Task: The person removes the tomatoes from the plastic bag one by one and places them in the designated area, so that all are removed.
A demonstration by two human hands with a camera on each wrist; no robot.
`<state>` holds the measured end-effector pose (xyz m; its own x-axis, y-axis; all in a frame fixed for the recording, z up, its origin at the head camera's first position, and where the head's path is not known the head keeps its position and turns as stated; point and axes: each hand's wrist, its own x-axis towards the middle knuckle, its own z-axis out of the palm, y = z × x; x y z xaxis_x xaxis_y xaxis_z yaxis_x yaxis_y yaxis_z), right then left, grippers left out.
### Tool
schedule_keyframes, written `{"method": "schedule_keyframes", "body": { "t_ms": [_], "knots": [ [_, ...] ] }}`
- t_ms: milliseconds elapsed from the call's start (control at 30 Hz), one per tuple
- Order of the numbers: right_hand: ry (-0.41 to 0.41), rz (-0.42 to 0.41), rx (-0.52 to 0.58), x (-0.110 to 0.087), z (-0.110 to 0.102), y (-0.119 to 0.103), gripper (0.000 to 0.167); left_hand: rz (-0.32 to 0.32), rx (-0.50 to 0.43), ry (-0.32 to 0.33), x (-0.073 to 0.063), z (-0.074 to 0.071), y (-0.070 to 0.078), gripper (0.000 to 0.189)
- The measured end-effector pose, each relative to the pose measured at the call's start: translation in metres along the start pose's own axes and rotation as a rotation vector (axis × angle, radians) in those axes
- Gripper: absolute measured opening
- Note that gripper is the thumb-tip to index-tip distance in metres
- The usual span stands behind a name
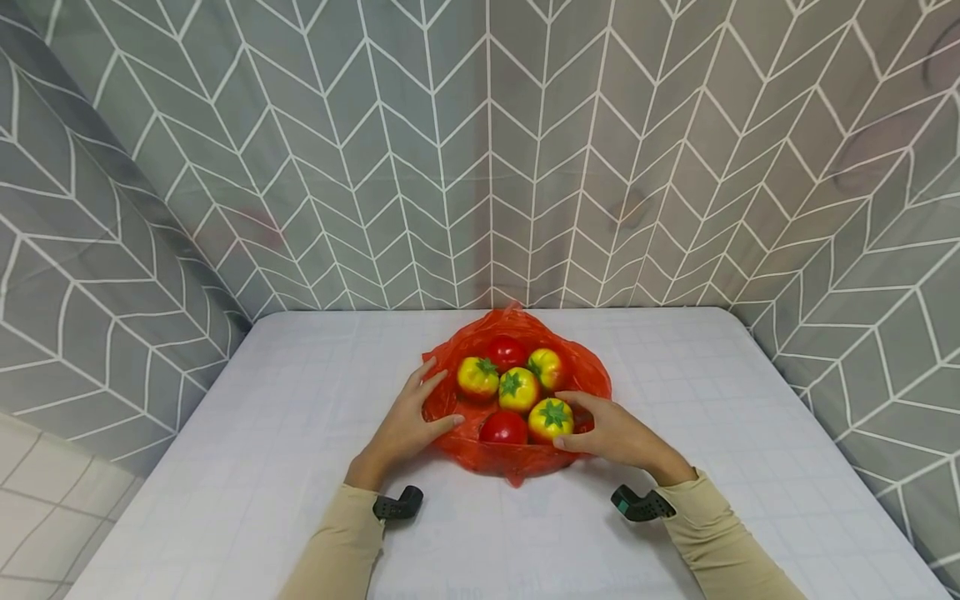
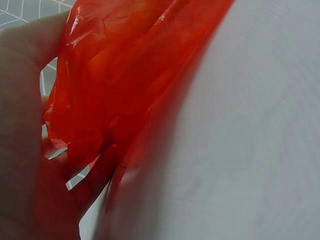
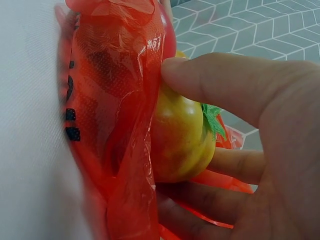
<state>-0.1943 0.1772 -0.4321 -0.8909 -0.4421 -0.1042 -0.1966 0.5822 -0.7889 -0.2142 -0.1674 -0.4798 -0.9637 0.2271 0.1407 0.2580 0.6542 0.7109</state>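
Note:
A red plastic bag [image 1: 510, 461] lies spread on the table with several toy tomatoes on it. My right hand [image 1: 618, 432] holds a yellow-and-red tomato [image 1: 551, 421] with a green leafy top, thumb at the front and fingers behind. In the right wrist view, the bag's crinkled side [image 3: 117, 100] partly covers this tomato. My left hand [image 1: 408, 423] rests at the bag's left edge, fingers spread and thumb over the rim. Beside the held fruit sits a red tomato [image 1: 503, 427]; another red tomato [image 1: 507, 352] lies at the back, near yellow ones [image 1: 518, 389].
A white cloth covers the table [image 1: 300, 375]. Behind and on both sides hang grey curtains [image 1: 487, 167] with white zigzag lines. Black bands with small devices [image 1: 642, 504] sit on both wrists. Pale floor tiles [image 1: 52, 508] show at the lower left.

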Motion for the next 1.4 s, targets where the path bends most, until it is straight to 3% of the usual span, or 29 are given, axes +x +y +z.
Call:
{"method": "schedule_keyframes", "body": {
  "t_ms": [533,700,1033,1400],
  "knots": [
    [0.033,0.003,0.007,-0.0007,-0.0021,0.0013,0.07,0.045,-0.023,0.03,-0.0009,-0.0003,-0.0011,0.084],
    [0.045,0.005,0.018,-0.0009,-0.0027,0.0007,0.069,0.04,-0.032,0.02,-0.0018,-0.0009,-0.0013,0.084],
    [0.068,-0.021,0.021,-0.0036,-0.005,-0.0001,0.068,-0.035,-0.036,-0.015,-0.0026,-0.0009,0.003,0.089],
    [0.098,-0.035,0.036,-0.0025,-0.009,0.0018,0.067,0.006,-0.027,0.006,-0.0021,0.0005,0.0005,0.088]
  ]
}}
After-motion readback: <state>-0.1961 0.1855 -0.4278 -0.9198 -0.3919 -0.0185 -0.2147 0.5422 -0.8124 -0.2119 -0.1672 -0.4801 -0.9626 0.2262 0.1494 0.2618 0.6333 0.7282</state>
